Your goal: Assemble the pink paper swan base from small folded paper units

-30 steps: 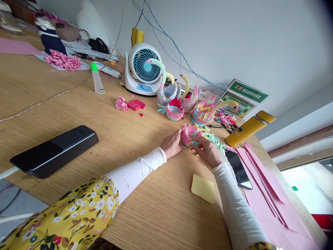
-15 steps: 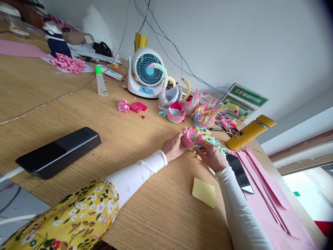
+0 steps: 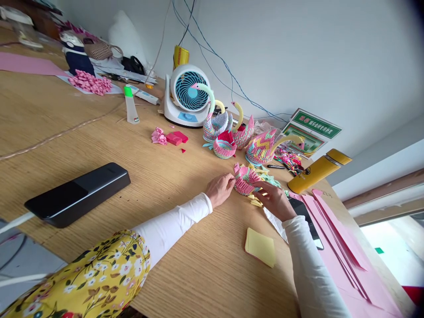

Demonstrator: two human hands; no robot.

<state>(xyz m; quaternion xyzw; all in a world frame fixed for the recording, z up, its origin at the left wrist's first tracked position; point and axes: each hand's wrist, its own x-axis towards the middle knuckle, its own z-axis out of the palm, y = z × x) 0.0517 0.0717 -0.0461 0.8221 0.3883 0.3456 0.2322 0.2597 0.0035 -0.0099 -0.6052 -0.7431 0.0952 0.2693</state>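
A half-built pink, yellow and teal folded-paper piece [image 3: 247, 179] rests on the wooden table [image 3: 159, 176]. My left hand [image 3: 221, 189] grips its left side with curled fingers. My right hand [image 3: 276, 201] has come off it and reaches down with curled fingers into the small loose folded paper pieces [image 3: 255, 201] lying just right of it; whether it holds one is hidden. Three finished paper swans [image 3: 232, 132] stand just beyond.
A white desk fan [image 3: 185, 95] stands behind the swans. A yellow flask [image 3: 318, 170], a phone [image 3: 306, 216] and pink paper sheets [image 3: 344, 256] lie to the right. A yellow note pad [image 3: 260, 246] sits near my right forearm; a black box [image 3: 79, 194] lies left.
My right hand has left the paper piece and moved right and down to the loose pieces. My left hand keeps hold of it.
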